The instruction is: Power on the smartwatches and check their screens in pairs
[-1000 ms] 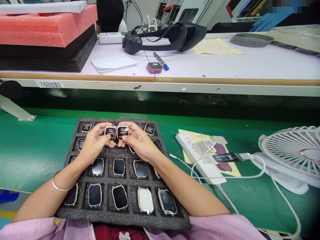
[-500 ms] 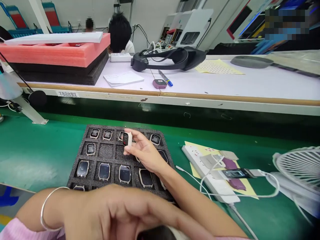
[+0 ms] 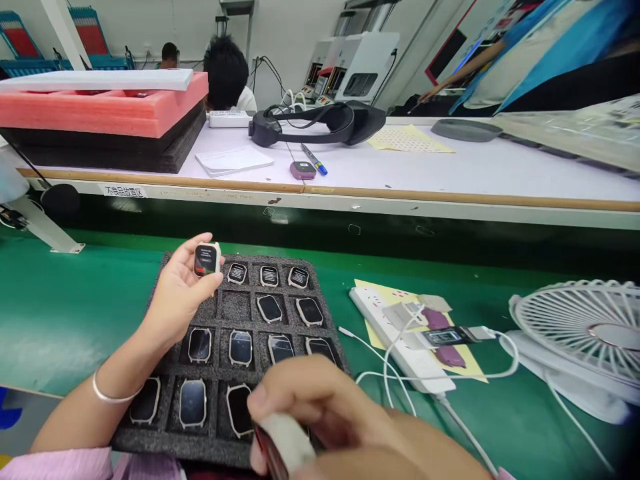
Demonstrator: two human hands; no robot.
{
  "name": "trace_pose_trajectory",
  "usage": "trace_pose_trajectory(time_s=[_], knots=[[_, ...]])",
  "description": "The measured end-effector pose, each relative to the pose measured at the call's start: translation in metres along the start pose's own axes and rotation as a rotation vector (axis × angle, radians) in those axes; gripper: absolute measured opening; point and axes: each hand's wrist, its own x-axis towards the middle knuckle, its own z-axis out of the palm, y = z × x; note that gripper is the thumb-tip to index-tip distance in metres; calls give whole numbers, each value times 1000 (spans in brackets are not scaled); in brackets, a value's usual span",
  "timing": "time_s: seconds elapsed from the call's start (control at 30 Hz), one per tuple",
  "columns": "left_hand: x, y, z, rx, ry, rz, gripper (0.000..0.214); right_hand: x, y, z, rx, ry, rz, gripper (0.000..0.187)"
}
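A black foam tray [image 3: 175, 448] on the green mat holds several watch bodies in its pockets, some with lit screens. My left hand [image 3: 175, 297] is raised over the tray's far left corner, and its fingers pinch a watch body [image 3: 205, 260] whose screen is lit. My right hand [image 3: 310, 407] is close to the camera over the tray's near right corner. It is closed round a white watch body [image 3: 285, 440] that is blurred and partly hidden. A silver bangle [image 3: 107, 395] sits on my left wrist.
Right of the tray lie a white power strip [image 3: 400, 340] with plugs and cables on yellow paper, and a white fan [image 3: 575, 327]. The raised bench behind carries a black headset [image 3: 320, 123], a notepad [image 3: 233, 160], a purple watch [image 3: 303, 170] and stacked foam [image 3: 100, 127]. People work beyond.
A second ago both hands held lit watches together over the tray's far rows. My left hand then dipped close to the camera and is back out over the tray; my right hand has come near with its watch.
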Motion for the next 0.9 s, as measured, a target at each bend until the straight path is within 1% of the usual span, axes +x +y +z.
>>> trace_pose_trajectory(time_s=[0.03, 0.07, 0.1, 0.13, 0.17, 0.2, 0.27, 0.33, 0.43, 0.57, 0.77, 0.9], knots=[[2, -9, 0, 13, 4, -19, 64, 6, 9, -2, 46, 55, -52, 39], [3, -16, 1, 24, 4, -34, 67, 14, 18, -5, 103, 140, -106, 40], [4, -23, 1, 38, 0, -47, 69, 23, 28, -10, 163, 272, -112, 43], [4, -28, 0, 56, -5, -58, 70, 33, 38, -15, 241, 413, -78, 45], [5, -32, 0, 75, -9, -62, 69, 42, 49, -22, 335, 513, -24, 47], [5, -36, -1, 95, -10, -60, 68, 51, 59, -30, 435, 580, 62, 50], [6, -41, -2, 127, -14, -51, 65, 65, 76, -46, 598, 651, 196, 48], [8, -45, -3, 144, -24, -50, 65, 72, 89, -59, 686, 669, 268, 41], [10, -49, -3, 154, -46, -58, 65, 74, 96, -67, 714, 650, 286, 33], [10, -51, -4, 161, -67, -55, 63, 72, 95, -63, 660, 624, 253, 31], [10, -53, -5, 188, -69, -62, 56, 73, 94, -61, 576, 609, 252, 36], [9, -51, -3, 154, -76, -86, 65, 73, 95, -63, 559, 597, 253, 37]])
